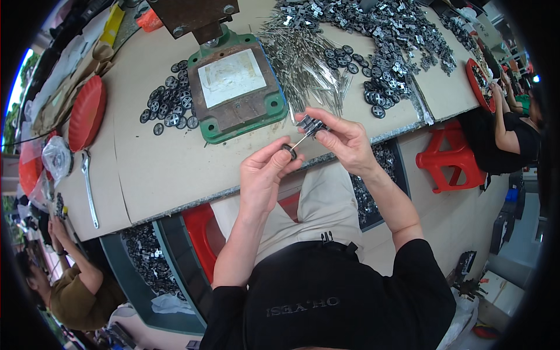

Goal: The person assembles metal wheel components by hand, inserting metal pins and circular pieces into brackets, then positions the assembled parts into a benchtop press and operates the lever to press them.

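Observation:
My left hand pinches a small black wheel between thumb and fingers. A thin metal rod runs from that wheel up to a dark plastic bracket, which my right hand grips between thumb and fingertips. Both hands are above the table's near edge, just in front of the green press base. A white plate lies on top of that base. Loose black wheels are heaped left of the press, and more wheels lie to its right.
Behind my hands, metal rods lie in a pile, with a large heap of plastic brackets beyond. A red dish and a wrench are at the left. Parts-filled bins and a red stool stand below table height. Other people sit on both sides.

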Action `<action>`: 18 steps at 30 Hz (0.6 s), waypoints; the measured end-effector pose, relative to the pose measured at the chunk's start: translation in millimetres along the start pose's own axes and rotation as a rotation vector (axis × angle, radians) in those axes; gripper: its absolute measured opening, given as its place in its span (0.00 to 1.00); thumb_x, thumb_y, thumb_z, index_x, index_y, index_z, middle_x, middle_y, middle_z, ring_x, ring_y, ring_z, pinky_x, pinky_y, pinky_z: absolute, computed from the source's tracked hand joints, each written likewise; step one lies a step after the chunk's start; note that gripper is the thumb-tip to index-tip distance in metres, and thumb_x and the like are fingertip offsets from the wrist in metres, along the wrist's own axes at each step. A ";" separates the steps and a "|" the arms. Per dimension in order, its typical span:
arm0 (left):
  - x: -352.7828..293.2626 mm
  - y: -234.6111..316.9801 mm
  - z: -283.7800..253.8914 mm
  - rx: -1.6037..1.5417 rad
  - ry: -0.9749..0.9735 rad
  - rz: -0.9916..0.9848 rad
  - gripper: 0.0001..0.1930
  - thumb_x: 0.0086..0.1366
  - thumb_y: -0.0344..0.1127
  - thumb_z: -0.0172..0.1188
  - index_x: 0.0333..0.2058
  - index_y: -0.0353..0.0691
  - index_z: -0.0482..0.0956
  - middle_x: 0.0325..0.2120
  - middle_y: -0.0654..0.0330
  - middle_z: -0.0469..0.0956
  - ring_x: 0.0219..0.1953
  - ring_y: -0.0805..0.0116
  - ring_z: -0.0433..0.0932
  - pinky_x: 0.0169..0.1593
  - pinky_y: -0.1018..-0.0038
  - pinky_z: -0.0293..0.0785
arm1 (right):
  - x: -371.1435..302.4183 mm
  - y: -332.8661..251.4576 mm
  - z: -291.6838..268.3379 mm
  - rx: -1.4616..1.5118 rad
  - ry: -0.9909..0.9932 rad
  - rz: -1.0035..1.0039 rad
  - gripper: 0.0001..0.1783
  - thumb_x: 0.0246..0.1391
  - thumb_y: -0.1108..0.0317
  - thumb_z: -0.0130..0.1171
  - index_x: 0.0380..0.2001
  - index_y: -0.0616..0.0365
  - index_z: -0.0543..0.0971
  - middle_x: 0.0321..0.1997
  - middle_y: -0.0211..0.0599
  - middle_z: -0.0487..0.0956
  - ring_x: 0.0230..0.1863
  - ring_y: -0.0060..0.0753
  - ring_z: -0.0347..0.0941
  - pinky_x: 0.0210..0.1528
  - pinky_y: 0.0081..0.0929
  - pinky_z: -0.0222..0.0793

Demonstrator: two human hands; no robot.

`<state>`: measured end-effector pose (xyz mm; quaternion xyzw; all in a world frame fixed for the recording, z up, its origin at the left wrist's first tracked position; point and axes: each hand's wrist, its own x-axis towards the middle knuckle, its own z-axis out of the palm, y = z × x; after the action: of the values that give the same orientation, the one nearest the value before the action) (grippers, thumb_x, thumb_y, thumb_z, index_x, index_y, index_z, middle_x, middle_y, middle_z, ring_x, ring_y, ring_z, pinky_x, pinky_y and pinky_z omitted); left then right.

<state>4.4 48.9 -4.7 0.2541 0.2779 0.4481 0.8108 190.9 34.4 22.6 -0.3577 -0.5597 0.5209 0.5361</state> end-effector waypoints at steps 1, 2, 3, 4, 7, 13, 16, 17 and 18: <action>0.7 -1.0 -0.9 0.000 0.000 0.000 0.15 0.59 0.25 0.57 0.45 0.28 0.72 0.34 0.53 0.78 0.36 0.61 0.80 0.41 0.72 0.79 | 0.6 -1.3 1.8 0.000 -0.001 0.000 0.23 0.58 0.78 0.45 0.58 0.64 0.62 0.54 0.42 0.70 0.54 0.27 0.67 0.55 0.25 0.64; 1.7 -2.8 -1.3 -0.002 0.013 0.010 0.15 0.59 0.25 0.57 0.45 0.28 0.72 0.34 0.53 0.78 0.36 0.61 0.80 0.41 0.72 0.79 | 1.5 -3.8 5.4 0.007 0.043 0.031 0.23 0.58 0.78 0.45 0.58 0.64 0.63 0.54 0.41 0.71 0.53 0.26 0.66 0.55 0.24 0.63; 2.2 -4.2 -0.9 -0.004 0.026 0.020 0.15 0.59 0.25 0.57 0.45 0.28 0.72 0.34 0.53 0.78 0.36 0.61 0.80 0.40 0.72 0.79 | 2.0 -5.2 8.5 0.013 0.086 0.062 0.23 0.58 0.78 0.45 0.57 0.64 0.63 0.54 0.41 0.71 0.53 0.25 0.66 0.56 0.24 0.62; 2.2 -6.4 1.4 -0.005 0.025 0.019 0.15 0.59 0.25 0.57 0.45 0.28 0.72 0.34 0.53 0.78 0.36 0.61 0.80 0.40 0.72 0.79 | 1.5 -3.3 9.7 0.012 0.087 0.062 0.23 0.58 0.78 0.45 0.57 0.64 0.63 0.54 0.41 0.71 0.53 0.25 0.66 0.56 0.24 0.62; 1.3 -9.5 5.8 0.232 0.106 0.215 0.14 0.59 0.25 0.57 0.45 0.28 0.72 0.34 0.53 0.78 0.36 0.61 0.80 0.40 0.72 0.79 | -0.5 6.9 10.6 -0.009 0.141 0.059 0.23 0.58 0.76 0.45 0.57 0.63 0.63 0.54 0.40 0.71 0.54 0.25 0.65 0.58 0.24 0.59; 1.8 -12.5 4.6 0.013 0.052 0.099 0.15 0.59 0.25 0.57 0.45 0.27 0.72 0.33 0.53 0.78 0.35 0.62 0.80 0.41 0.73 0.78 | -2.6 10.0 9.8 0.060 0.106 0.067 0.23 0.59 0.73 0.45 0.58 0.64 0.63 0.54 0.40 0.70 0.57 0.25 0.62 0.58 0.24 0.58; 1.9 -11.1 4.8 0.063 0.067 0.130 0.16 0.59 0.24 0.57 0.45 0.27 0.72 0.33 0.53 0.78 0.35 0.62 0.80 0.42 0.73 0.78 | -1.4 4.6 9.0 0.154 0.085 0.065 0.22 0.59 0.73 0.46 0.57 0.65 0.63 0.55 0.39 0.70 0.57 0.25 0.62 0.58 0.23 0.58; 2.0 -11.1 6.1 0.059 0.059 0.133 0.16 0.58 0.24 0.58 0.45 0.27 0.72 0.33 0.53 0.78 0.35 0.62 0.80 0.42 0.73 0.78 | -1.3 7.2 7.4 0.106 0.129 0.080 0.22 0.59 0.73 0.46 0.57 0.65 0.63 0.55 0.38 0.70 0.56 0.24 0.63 0.57 0.23 0.59; 2.0 -10.9 7.0 0.056 0.051 0.135 0.16 0.58 0.24 0.58 0.45 0.27 0.72 0.33 0.53 0.78 0.35 0.62 0.80 0.41 0.73 0.78 | -1.3 8.4 6.5 0.058 0.173 0.095 0.22 0.59 0.73 0.47 0.56 0.66 0.64 0.55 0.37 0.70 0.55 0.23 0.64 0.57 0.22 0.59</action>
<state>16.4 44.3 -7.4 0.2833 0.2930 0.5003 0.7639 183.4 33.5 15.0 -0.4120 -0.4785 0.5287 0.5672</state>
